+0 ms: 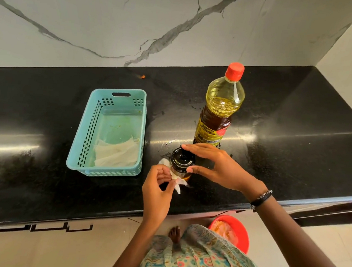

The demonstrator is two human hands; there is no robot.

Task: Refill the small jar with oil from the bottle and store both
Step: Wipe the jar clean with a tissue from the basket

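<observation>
A small glass jar (181,161) with a black lid stands on the black counter (296,147) near its front edge. My right hand (216,168) grips the jar's lid between thumb and fingers. My left hand (158,186) presses a crumpled white tissue (177,183) against the jar's lower left side. Just behind the jar stands the oil bottle (220,107), upright, with its red cap on and yellow oil inside.
A teal plastic basket (90,139) with white paper in its bottom sits to the left of the jar. A red tub (239,229) stands on the floor below the counter edge. A marble wall backs the counter.
</observation>
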